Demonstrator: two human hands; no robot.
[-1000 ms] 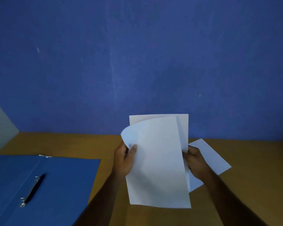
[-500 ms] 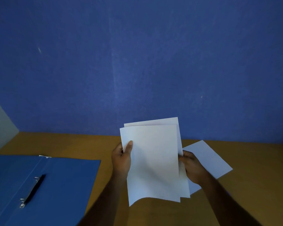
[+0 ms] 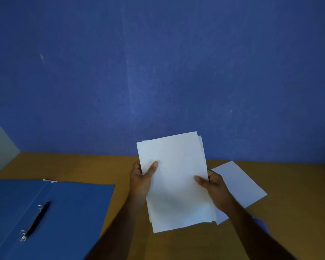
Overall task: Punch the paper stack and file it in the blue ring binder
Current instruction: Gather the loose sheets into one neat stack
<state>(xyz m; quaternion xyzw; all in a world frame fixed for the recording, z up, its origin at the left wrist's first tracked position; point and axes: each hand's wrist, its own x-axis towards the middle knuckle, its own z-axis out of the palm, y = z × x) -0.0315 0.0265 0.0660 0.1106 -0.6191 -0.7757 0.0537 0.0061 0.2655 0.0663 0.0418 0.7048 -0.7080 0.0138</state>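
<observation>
Both hands hold a small stack of white paper sheets (image 3: pixel 176 181) tilted up above the wooden table (image 3: pixel 83 166). My left hand (image 3: pixel 141 181) grips the stack's left edge with the thumb on top. My right hand (image 3: pixel 214 186) grips the right edge, thumb on the front sheet. The sheets are slightly offset from each other. The blue ring binder (image 3: pixel 68 212) lies open on the table at the left, its black ring mechanism (image 3: pixel 36 221) with metal rings showing. No punch is in view.
More white paper (image 3: pixel 240 184) lies flat on the table behind my right hand. A blue wall (image 3: pixel 158 72) rises directly behind the table. A small blue object (image 3: pixel 261 225) peeks out beside my right forearm.
The curled front sheet has been laid flat onto the others, and the sheets have drawn together into one stack. My right thumb has moved onto the front of the stack.
</observation>
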